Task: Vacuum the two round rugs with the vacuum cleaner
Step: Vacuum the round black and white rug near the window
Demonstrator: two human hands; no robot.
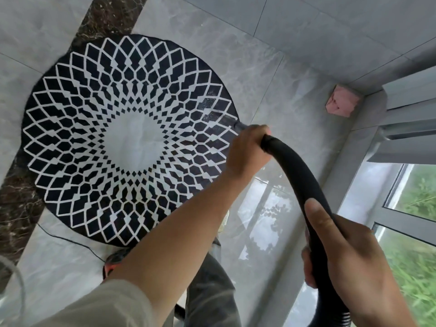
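Forward, left hand (247,149) outstretched, fingers (260,131) curled round vacuum hose (299,175), right hand (342,256) gripping it nearer

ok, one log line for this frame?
left hand: grips hose front | right hand: grips hose further back | nozzle: at right edge of rug

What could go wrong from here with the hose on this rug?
1. The nozzle sits at the round rug's right edge; suction may lift or bunch it.
2. The thin cord runs on the floor near the vacuum body by the person's legs; it could snag or trip.
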